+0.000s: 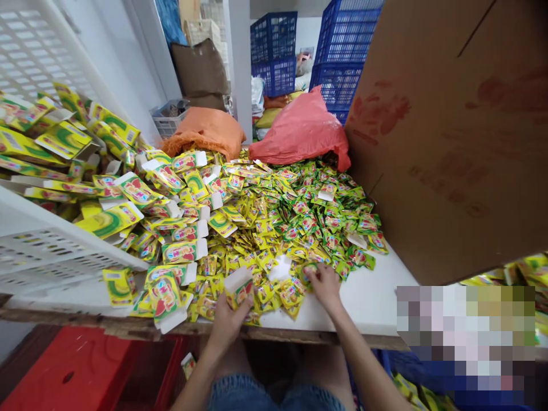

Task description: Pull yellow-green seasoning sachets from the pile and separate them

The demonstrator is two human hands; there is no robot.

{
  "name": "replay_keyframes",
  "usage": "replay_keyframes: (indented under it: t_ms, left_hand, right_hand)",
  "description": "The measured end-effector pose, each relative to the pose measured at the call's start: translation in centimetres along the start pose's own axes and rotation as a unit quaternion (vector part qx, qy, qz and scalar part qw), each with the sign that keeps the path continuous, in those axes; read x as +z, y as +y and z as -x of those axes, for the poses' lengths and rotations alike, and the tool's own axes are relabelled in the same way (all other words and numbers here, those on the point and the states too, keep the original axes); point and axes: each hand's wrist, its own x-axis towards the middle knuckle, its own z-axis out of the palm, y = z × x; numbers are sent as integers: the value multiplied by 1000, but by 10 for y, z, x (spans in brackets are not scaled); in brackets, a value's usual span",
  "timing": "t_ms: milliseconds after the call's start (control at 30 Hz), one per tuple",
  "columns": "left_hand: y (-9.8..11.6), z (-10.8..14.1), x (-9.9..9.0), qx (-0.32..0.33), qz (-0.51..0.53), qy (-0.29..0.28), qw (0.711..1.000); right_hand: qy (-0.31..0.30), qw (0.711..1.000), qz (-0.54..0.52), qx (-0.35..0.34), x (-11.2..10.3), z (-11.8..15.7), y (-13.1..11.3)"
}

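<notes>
White plastic crate (pixel 51 222): open side toward the table (pixel 363 311); a nudge could cause more cartons to slide out. Count: one.
Printed cartons (pixel 139 188): heaped from the crate onto the table, many with white flaps raised. Count: not possible; they overlap.
Front-edge carton (pixel 165 297): flap overhangs the table edge; a brush of the left forearm could knock it off. Count: one.
Left hand (pixel 230 317): fingers closed around one small carton (pixel 240 291), white flap up, just above the near sachets. A hard squeeze could crease its walls.
Yellow sachets (pixel 252 220): loose in the middle, between the hands and beyond. Some lie near the front edge and could drop if pushed. Count: not possible.
Right hand (pixel 326 288): narrow grip, thumb and fingers on one sachet (pixel 309 270); whether it is lifted cannot be told. A loose pinch could let it slip.
Green sachets (pixel 334 220): piled beyond the right hand; the heap could slump if undercut. Count: not possible.
Cardboard box (pixel 428 142): beside the green heap. Count: one.
</notes>
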Motion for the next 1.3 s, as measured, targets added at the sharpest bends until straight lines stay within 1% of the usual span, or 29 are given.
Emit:
replay_keyframes:
  t_ms: [67, 133, 200, 300, 367, 433, 500, 567, 633, 700, 767, 833, 900, 933, 967, 1067, 1133, 1200, 1267, 1300]
  left_hand:
    - [2, 3, 7, -13, 15, -16, 1000]
    - [2, 7, 12, -32, 21, -31, 999]
    - [1, 9, 14, -58, 17, -46, 997]
    - [-2, 12, 19, -95, 19, -58, 994]
    - [-2, 13, 23, -111, 22, -67, 991]
    - [0, 14, 28, -123, 18, -95, 988]
    - [6, 16, 33, -129, 25, -147, 980]
    - [12, 17, 37, -120, 49, -197, 972]
    - [16, 19, 39, -113, 66, -219, 967]
    - [15, 21, 38, -117, 61, -222, 966]
    - [11, 22, 36, -122, 46, -228, 965]
    - [7, 24, 33, -115, 32, -240, 963]
    - [5, 24, 32, -108, 28, -246, 963]
    - [5, 23, 31, -106, 29, -247, 963]
    - [5, 22, 31, -107, 31, -247, 963]
    - [5, 16, 30, -97, 20, -241, 965]
    - [4, 12, 30, -69, 4, -236, 969]
    - [2, 9, 30, -35, -2, -245, 969]
    - [-1, 8, 30, 2, -6, -261, 965]
    - [-2, 9, 29, 22, -13, -257, 966]
  right_hand:
    - [18, 1000, 18, -2, 18, 6, -14]
    - [28, 999, 26, -12, 24, 12, -21]
    - [28, 999, 15, -33, 21, 16, -23]
    - [-17, 998, -2, -55, 11, 21, -22]
    - [-49, 997, -2, -54, 1, 24, -27]
    - [-53, 997, -24, -43, -9, 29, -44]
    - [-38, 994, -99, -38, -19, 35, -70]
    - [-31, 980, -188, -59, -26, 40, -99]
    - [-66, 969, -207, -116, -30, 42, -120]
    - [-124, 961, -177, -171, -33, 42, -132]
    - [-193, 952, -130, -201, -39, 40, -136]
    - [-259, 937, -85, -220, -45, 39, -137]
    - [-301, 921, -69, -237, -51, 38, -137]
    - [-301, 920, -80, -237, -52, 38, -136]
    - [-288, 925, -100, -226, -52, 39, -135]
    - [-218, 947, -149, -184, -48, 44, -130]
    - [-192, 953, -129, -194, -43, 49, -125]
    - [-180, 954, -82, -227, -39, 55, -121]
    - [-175, 952, -47, -245, -37, 60, -117]
    - [-181, 951, -42, -248, -35, 63, -114]
